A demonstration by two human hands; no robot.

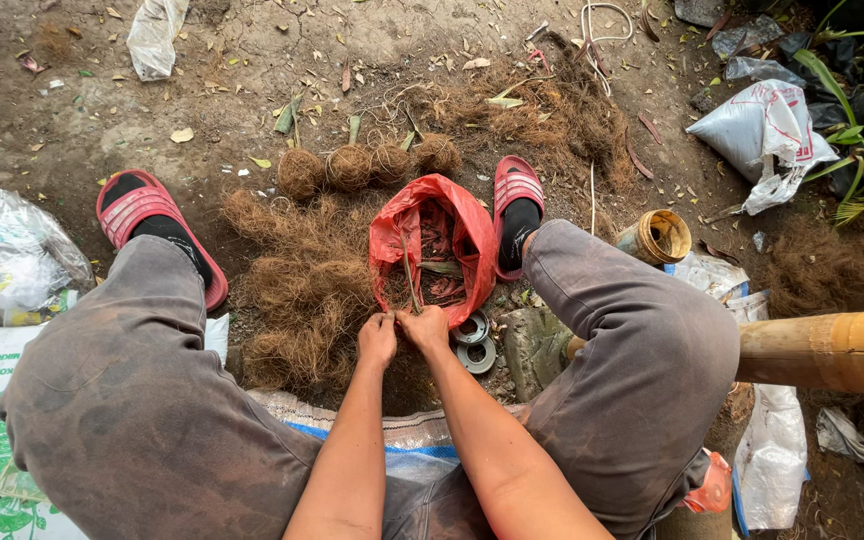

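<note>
Both hands, left hand (pixel 377 338) and right hand (pixel 425 326), seemingly pinch a thin stem (pixel 409 275) above fibre-strewn dirt ground (pixel 252 90).

Single head view, steeply downward, close over seated lap

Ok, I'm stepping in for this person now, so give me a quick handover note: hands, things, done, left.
Left hand and right hand: together, pinching a thin strand beside the open red bag.
Fibre pile: on the ground left of the bag.
Done: four fibre balls lined up past the bag.
Left: much loose fibre.
Tape rolls lie by the right hand.
</note>
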